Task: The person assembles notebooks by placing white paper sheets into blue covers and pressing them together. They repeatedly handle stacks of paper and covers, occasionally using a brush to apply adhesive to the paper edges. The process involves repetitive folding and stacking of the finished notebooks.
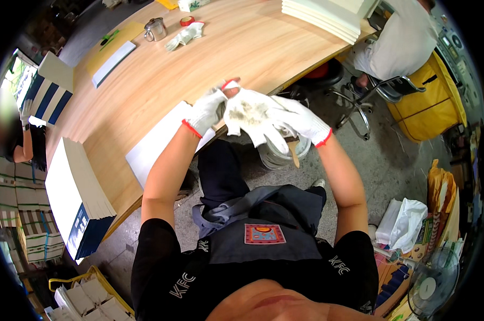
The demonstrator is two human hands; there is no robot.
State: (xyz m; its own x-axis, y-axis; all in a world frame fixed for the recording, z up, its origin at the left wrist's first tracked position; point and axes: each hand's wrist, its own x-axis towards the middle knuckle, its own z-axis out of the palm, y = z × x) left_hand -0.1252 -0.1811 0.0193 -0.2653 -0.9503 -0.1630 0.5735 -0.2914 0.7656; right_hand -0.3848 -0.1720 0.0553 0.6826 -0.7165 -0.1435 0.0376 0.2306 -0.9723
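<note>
Both of my hands wear white knit gloves with red cuffs. Just off the table edge they hold up a loose white work glove (250, 113), its palm smudged with dirt and its fingers hanging down. My left hand (205, 111) pinches it beside its red-edged cuff, where a bit of bare fingertip shows. At its other side my right hand (305, 122) grips it; white merges with white there, so the exact finger positions are hard to make out. Below hangs a bucket (277, 159) standing on the floor, with a wooden stick (294, 154) in it.
The wooden table (145, 91) bears white sheets (159, 142), a thick paper stack (78, 187), a metal mug (156, 29), another glove (186, 36) and red tape (187, 21). One person sits at the right (400, 45), another works at the left. A fan (432, 286) stands lower right.
</note>
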